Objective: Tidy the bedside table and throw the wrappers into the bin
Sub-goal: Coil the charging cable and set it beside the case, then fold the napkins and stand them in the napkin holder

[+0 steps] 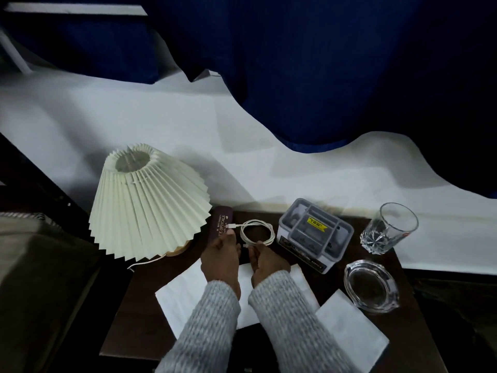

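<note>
Cable first: the right hand (265, 258) pinches the near side of the coiled white charging cable (256, 231), grip closed on the strands, while the left hand (221, 255) rests its fingertips on the maroon spectacle case (220, 224) just left of the coil; whether that grip is closed on the case, I cannot tell. Risk here, as I see it: the loop is only held at one spot, so a quick lift could let it spring open and the free plug end drag across the case. Just right of the grip stands the grey-lidded white box with a yellow label (316, 234), close enough for a swinging cable to catch its corner. Further right the clear cut-glass tumbler (388, 228) would tip easily, with the clear glass ashtray (371, 285) nearer us. Left of the grip the cream pleated lampshade (145, 203) overhangs the case. The flat white paper wrappers (188, 294) lie under both wrists on the dark wooden table (129, 319), untouched; no bin in sight.
</note>
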